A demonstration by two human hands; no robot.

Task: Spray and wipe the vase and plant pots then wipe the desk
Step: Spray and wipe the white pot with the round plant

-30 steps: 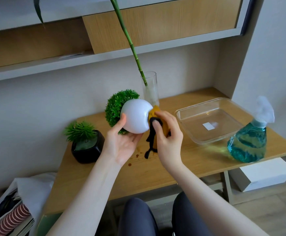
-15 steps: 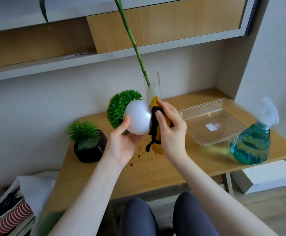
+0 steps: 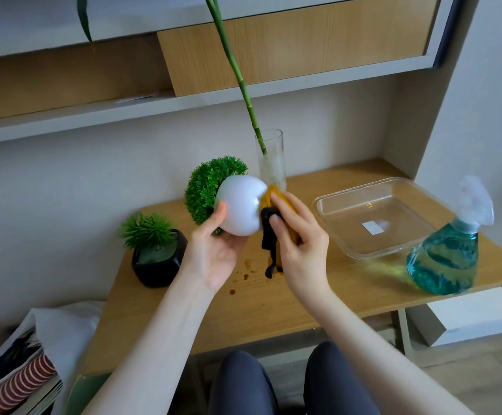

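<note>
My left hand (image 3: 213, 250) holds a round white plant pot (image 3: 239, 206) tipped on its side above the desk, its green ball plant (image 3: 210, 187) pointing left and away. My right hand (image 3: 299, 244) grips a yellow-and-black cloth (image 3: 269, 223) and presses it against the pot's right side. Behind them stands a clear glass vase (image 3: 272, 163) with a long green stalk. A black pot with a spiky green plant (image 3: 157, 253) sits on the left of the wooden desk (image 3: 303, 298). The blue spray bottle (image 3: 447, 256) stands at the right.
A clear rectangular dish (image 3: 375, 217) lies between the vase and the spray bottle. Brown drops (image 3: 240, 280) spot the desk under my hands. Shelves run overhead. A bag (image 3: 34, 354) stands on the floor at left, a white box (image 3: 468, 319) under the desk's right end.
My right hand has slid the cloth up along the pot's right side. The pot has turned a little in my left hand.
</note>
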